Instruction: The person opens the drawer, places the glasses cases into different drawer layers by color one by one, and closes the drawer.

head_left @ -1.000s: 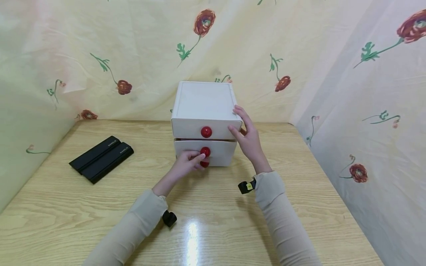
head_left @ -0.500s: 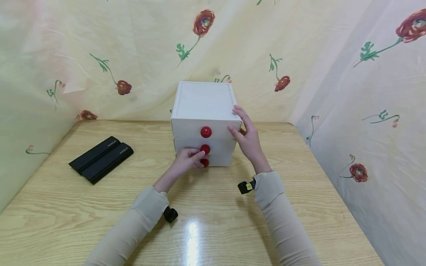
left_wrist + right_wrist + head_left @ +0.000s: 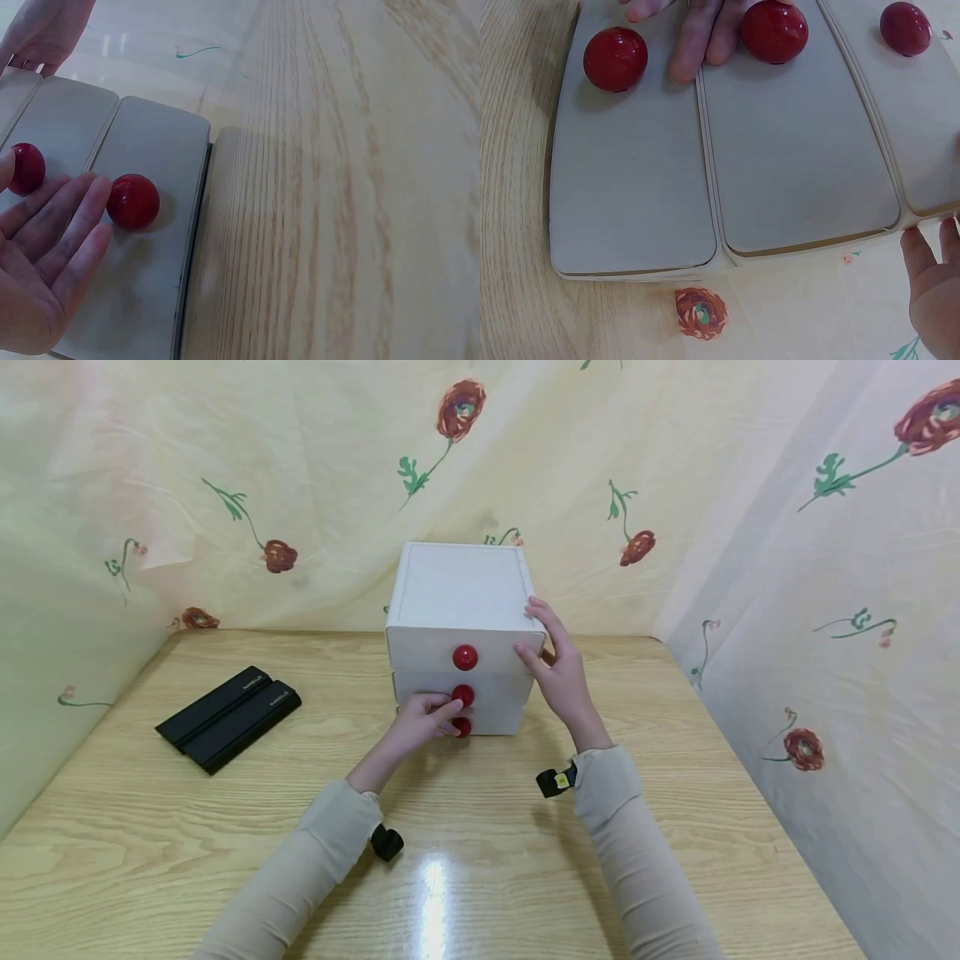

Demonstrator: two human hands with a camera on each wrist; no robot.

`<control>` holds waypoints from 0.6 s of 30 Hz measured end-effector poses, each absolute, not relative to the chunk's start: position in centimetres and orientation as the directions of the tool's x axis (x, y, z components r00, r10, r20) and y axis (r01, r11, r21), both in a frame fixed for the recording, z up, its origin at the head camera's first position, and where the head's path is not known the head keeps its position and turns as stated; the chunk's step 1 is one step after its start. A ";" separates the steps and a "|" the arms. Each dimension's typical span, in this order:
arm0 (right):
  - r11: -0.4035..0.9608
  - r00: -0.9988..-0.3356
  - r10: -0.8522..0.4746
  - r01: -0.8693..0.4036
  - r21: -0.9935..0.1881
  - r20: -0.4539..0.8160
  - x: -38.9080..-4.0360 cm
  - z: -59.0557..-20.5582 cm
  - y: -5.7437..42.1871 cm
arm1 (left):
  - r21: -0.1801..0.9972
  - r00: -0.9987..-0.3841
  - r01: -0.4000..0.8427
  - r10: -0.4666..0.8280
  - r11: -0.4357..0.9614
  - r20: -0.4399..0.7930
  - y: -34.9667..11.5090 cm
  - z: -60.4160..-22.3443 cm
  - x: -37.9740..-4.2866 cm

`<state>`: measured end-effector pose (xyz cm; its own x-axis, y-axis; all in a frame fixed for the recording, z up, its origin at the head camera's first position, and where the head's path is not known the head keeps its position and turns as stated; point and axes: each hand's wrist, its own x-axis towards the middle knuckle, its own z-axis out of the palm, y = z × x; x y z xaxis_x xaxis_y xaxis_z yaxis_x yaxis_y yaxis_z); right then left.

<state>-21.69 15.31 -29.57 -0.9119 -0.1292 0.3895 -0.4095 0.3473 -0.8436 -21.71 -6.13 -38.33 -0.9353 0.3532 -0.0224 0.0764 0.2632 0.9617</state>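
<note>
A white cabinet of three stacked drawers (image 3: 465,585) stands at the table's back, each drawer front bearing a round red knob. My left hand (image 3: 416,724) pinches the middle knob (image 3: 462,695) between thumb and forefinger. Its other fingers (image 3: 75,217) stretch out beside the bottom knob (image 3: 133,202). The middle drawer (image 3: 799,142) sits flush with its neighbours. My right hand (image 3: 561,681) rests on the cabinet's upper right front corner, fingers spread over the edge and side. Above the left hand, the top knob (image 3: 465,657) is untouched.
Two flat black cases (image 3: 228,720) with small lettering lie side by side on the wooden table (image 3: 480,810), left of the cabinet. A flower-patterned cloth (image 3: 337,468) hangs behind the table and along both sides.
The middle drawer, which stood slightly out, has slid back flush with the cabinet. My left hand moved forward with its knob. My right hand stays in place.
</note>
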 end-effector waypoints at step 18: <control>0.349 -0.911 -0.129 -0.411 -0.842 0.392 -21.8 -29.7 15.3 | 0.976 -0.929 0.044 0.369 0.214 -0.039 -6.6 -38.8 -21.3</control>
